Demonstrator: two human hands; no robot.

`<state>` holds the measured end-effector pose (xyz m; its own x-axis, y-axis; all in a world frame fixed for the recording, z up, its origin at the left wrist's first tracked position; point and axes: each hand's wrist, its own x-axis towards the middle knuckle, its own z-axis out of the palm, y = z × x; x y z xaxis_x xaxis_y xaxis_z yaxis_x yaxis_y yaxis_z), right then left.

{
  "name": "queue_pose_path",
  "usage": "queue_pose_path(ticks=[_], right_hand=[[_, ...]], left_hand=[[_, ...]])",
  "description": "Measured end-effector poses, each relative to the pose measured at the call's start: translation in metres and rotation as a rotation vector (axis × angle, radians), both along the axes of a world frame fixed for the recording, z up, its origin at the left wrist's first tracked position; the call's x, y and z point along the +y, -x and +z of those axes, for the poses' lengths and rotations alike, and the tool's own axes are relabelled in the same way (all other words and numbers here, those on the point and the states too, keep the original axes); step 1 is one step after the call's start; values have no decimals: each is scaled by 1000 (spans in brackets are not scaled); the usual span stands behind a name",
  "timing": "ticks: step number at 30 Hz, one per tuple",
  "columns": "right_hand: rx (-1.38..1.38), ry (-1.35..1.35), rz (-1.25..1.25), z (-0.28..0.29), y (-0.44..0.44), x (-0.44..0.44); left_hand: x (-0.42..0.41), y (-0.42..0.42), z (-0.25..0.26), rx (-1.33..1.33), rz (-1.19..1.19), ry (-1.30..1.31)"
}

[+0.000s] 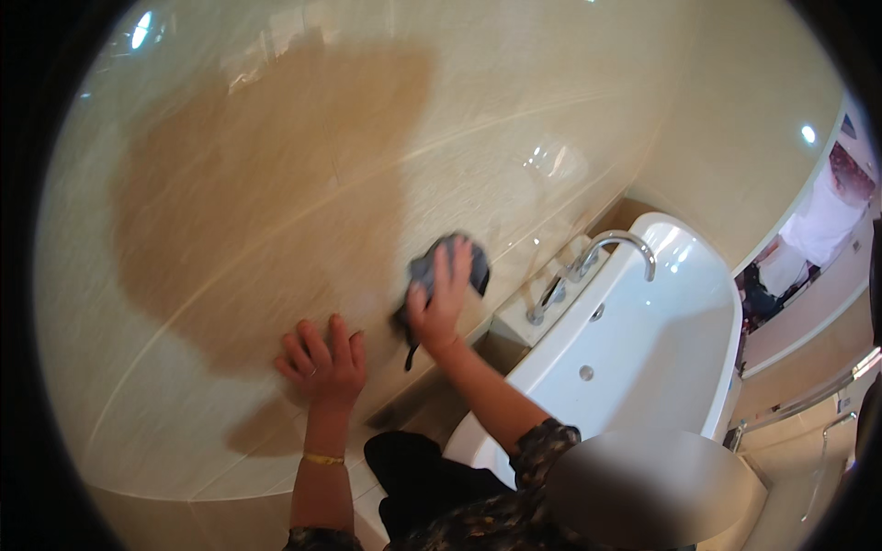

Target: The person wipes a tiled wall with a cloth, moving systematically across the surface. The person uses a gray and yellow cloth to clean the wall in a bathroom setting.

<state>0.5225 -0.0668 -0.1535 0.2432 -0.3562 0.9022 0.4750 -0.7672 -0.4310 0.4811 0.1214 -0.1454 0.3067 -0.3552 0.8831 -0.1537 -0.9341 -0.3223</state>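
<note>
My right hand [441,303] presses a dark grey cloth [441,258] flat on the glossy beige wall tiles [524,76], near the bath taps. Part of the cloth hangs down below the palm. To its left, my left hand [327,361] rests on the same wall with fingers spread and holds nothing. A ring is on one finger and a yellow band is round that wrist. A broad brown shadow lies across the tiles above and around my left hand.
A white bathtub [620,358] stands at the right, with a curved chrome spout [627,237] and chrome tap handles [548,303] on a ledge along the wall. A chrome rail [823,448] is at the far right. Clothing shows in a mirror-like area [820,220] at the upper right.
</note>
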Motion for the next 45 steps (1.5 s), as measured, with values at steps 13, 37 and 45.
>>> queue_pose_path(ticks=[13,37,45], right_hand=[[154,-268,16,-44,-4,-11],[245,-490,-100,-76,-30,-80],[351,-180,-27,-70,7,-13]], left_hand=[[10,2,1,-10,-137,9],[-16,3,-33,111,-168,-69],[-1,9,-43,91,-124,-114]])
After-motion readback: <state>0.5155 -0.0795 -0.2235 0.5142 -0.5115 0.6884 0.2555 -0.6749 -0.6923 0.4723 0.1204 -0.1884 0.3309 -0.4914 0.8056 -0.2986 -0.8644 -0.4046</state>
